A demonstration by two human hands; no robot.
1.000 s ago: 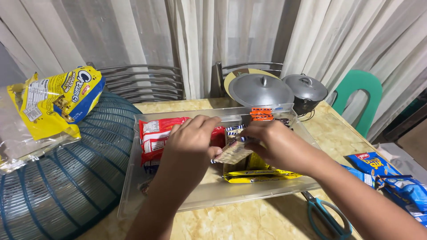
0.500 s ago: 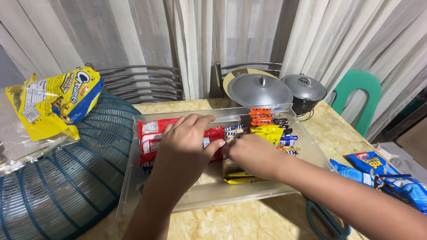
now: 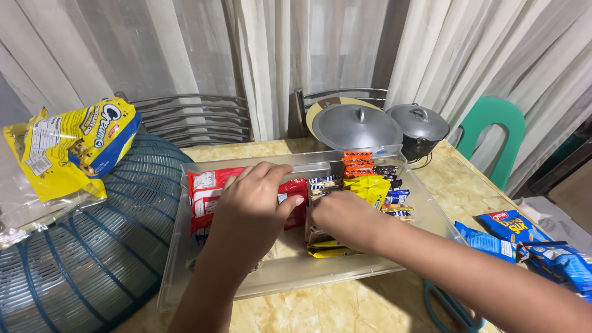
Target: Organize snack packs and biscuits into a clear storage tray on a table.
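At the far left a yellow and blue snack bag (image 3: 74,148) lies on top of a blue mesh food cover (image 3: 80,259), which stands on the marble-pattern table (image 3: 345,305). Just beside the cover, in the middle of the table, is a clear plastic tray (image 3: 431,213). In its left part lie red snack packs (image 3: 206,188). The left hand (image 3: 250,209) rests on these red packs, palm down, with the fingers bent and the thumb pointing to the right; it presses on them, but I cannot tell if it really grips one. Next to it, the right hand (image 3: 345,219) is low in the middle of the tray, fingers curled down over yellow packs (image 3: 327,248) near the front wall; what it has between the fingers is hidden. Behind this hand stand small blue and white packs (image 3: 324,184), a yellow pack (image 3: 367,185) and orange packs (image 3: 357,163) at the back wall. Behind the tray are two grey metal pots with lids (image 3: 357,126). At the right a green chair (image 3: 493,139) stands, and blue snack bags (image 3: 518,237) lie on the table edge. Teal scissor handles (image 3: 447,305) show under the right forearm.
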